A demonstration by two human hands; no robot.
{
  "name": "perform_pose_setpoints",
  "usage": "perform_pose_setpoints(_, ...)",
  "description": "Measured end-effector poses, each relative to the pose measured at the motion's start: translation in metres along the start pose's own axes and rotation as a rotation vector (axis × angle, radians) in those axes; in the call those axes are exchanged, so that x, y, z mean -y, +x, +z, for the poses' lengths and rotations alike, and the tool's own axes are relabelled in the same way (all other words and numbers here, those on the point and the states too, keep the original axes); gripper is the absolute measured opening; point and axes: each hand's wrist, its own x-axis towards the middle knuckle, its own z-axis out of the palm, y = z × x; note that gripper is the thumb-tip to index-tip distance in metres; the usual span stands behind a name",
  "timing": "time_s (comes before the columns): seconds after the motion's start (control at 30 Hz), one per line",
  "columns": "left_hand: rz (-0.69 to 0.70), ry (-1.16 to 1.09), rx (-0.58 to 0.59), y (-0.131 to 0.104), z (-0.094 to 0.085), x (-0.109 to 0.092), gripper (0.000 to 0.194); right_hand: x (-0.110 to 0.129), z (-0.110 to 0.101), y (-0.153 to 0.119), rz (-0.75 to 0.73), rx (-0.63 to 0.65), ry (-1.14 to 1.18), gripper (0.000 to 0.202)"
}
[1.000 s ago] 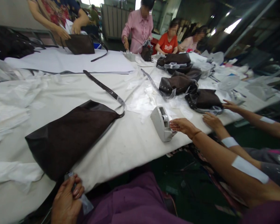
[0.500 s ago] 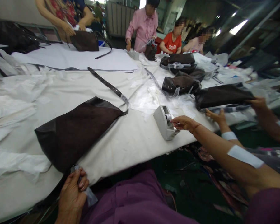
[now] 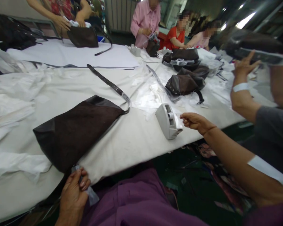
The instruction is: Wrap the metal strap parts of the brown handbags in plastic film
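Note:
A dark brown bag (image 3: 73, 131) lies on the white-covered table, its strap (image 3: 106, 82) stretching up and away from its far corner. At the bag's near corner, by the table edge, my left hand (image 3: 74, 191) is closed around a strap end wrapped in clear plastic (image 3: 92, 196). My right hand (image 3: 195, 121) is pinched just right of a grey tape dispenser (image 3: 166, 122). Between dispenser and fingertips shows a shiny, clear strip of tape (image 3: 177, 119), held at the fingertips.
More brown bags (image 3: 185, 83) lie beyond the dispenser amid white paper and plastic. Close on the right, a co-worker's hands (image 3: 244, 67) hold up a blurred bag (image 3: 257, 42). Crumpled white sheets (image 3: 9, 110) cover the left. Several people stand along the far side.
My right hand has moved right, away from the dispenser. The neighbouring co-worker has lifted a bag off the table, up and to the right. My left hand stays at the bag's corner.

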Motion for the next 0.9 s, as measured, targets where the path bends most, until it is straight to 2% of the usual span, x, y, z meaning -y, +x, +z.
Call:
perform_pose_setpoints(0.1,0.004,0.0,0.002,-0.002,0.001,-0.001,0.025,-0.015,-0.004,-0.017,0.054,0.011,0.053,0.015)
perform_pose_setpoints(0.23,-0.009,-0.007,0.004,-0.003,0.003,-0.003,0.025,-0.043,-0.009,-0.041,0.062,0.024,0.157,0.017)
perform_pose_setpoints(0.37,-0.021,-0.012,0.013,-0.004,0.004,-0.004,0.027,-0.06,-0.012,-0.055,0.068,0.021,0.195,0.016)
perform_pose_setpoints(0.5,-0.023,0.007,0.013,-0.003,0.002,-0.003,0.025,-0.071,-0.01,-0.056,0.064,-0.005,0.192,0.014)
perform_pose_setpoints(0.63,-0.017,0.017,0.012,-0.001,0.001,-0.002,0.023,-0.084,-0.005,-0.049,0.002,-0.06,0.193,0.021)
perform_pose_setpoints(0.9,0.001,0.008,0.003,-0.001,0.0,0.0,0.025,-0.101,0.007,-0.04,-0.191,-0.274,0.003,0.03)
